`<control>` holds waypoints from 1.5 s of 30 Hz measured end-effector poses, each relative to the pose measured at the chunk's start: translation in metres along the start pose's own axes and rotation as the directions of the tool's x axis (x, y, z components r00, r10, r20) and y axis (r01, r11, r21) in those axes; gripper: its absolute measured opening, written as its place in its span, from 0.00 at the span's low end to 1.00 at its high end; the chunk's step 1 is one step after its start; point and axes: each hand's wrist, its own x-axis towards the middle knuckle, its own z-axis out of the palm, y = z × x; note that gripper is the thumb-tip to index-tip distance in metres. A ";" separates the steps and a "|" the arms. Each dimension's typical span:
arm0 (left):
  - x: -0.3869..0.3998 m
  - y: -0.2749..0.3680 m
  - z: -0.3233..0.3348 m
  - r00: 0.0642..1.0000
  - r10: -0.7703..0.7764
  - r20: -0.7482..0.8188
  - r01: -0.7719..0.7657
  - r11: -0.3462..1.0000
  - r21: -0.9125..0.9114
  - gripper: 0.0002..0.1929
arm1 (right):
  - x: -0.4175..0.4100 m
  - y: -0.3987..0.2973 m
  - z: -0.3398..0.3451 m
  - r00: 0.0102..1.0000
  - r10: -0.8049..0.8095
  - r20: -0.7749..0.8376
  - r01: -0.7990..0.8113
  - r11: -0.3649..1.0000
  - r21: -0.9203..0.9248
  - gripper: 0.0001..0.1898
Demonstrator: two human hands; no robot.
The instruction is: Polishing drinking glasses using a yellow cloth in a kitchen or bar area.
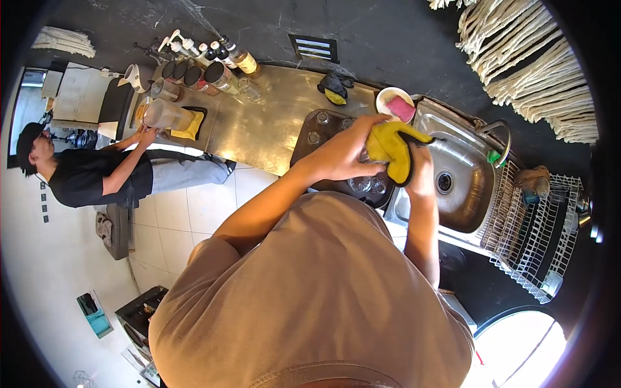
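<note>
My left hand (347, 148) curls around the left side of a yellow cloth with black edging (395, 148). Something clear, perhaps a glass, shows faintly in its palm, mostly hidden by the cloth. On the cloth's other side, my right hand (423, 169) grips the cloth, its fingers largely covered. Both hands are above the gap between a dark brown tray (303, 145) and a steel sink (461, 203). Upturned clear glasses (313, 138) stand on the tray. Just beyond my hands, a white bowl (383, 97) holds a pink sponge (400, 107).
A dark and yellow cloth (335, 89) lies on the steel counter (267, 116). Bottles (245, 60) and lidded jars (220, 77) line its back. A wire dish rack (538, 233) stands right of the sink faucet (504, 140). At left, a co-worker (97, 169) holds a clear pitcher (165, 115).
</note>
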 end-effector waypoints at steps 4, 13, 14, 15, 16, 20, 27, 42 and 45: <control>-0.018 -0.014 0.010 0.881 -0.466 -0.080 0.400 0.825 -0.398 0.38 | -0.011 -0.008 0.019 0.772 -0.629 -0.094 0.518 0.708 -0.481 0.16; 0.009 -0.008 0.044 0.695 -0.466 -0.547 0.148 0.838 -0.526 0.26 | -0.006 0.047 0.064 0.824 -0.557 0.110 0.503 0.627 -0.595 0.22; 0.006 -0.008 0.040 0.732 -0.435 -0.525 0.222 0.880 -0.420 0.24 | -0.007 0.040 0.060 0.941 -0.339 -0.024 0.307 0.879 -0.365 0.21; 0.002 -0.008 0.030 0.763 -0.406 -0.503 0.287 0.910 -0.298 0.22 | 0.000 0.037 0.056 0.948 -0.296 -0.121 0.234 0.900 -0.367 0.21; -0.002 -0.005 0.026 0.822 -0.207 -0.530 0.269 0.962 0.042 0.20 | 0.006 0.038 0.049 0.950 -0.278 -0.143 0.249 0.949 -0.195 0.21; -0.015 0.012 0.003 0.958 0.068 -0.280 0.073 0.883 0.463 0.08 | 0.017 0.035 0.017 0.945 -0.302 -0.124 0.265 0.931 -0.250 0.20; -0.024 0.024 0.007 0.988 -0.117 -0.100 0.107 0.989 -0.100 0.07 | 0.014 0.031 0.022 0.926 -0.363 -0.105 0.287 0.856 -0.431 0.21; -0.020 0.025 -0.022 0.870 -0.271 -0.411 -0.152 0.647 -0.747 0.17 | -0.020 0.041 0.023 0.976 -0.192 0.100 0.096 0.798 0.595 0.27; -0.033 0.032 -0.035 0.841 -0.354 -0.409 -0.134 0.596 -0.792 0.17 | -0.022 0.032 0.018 0.987 -0.159 0.032 0.116 0.829 0.547 0.29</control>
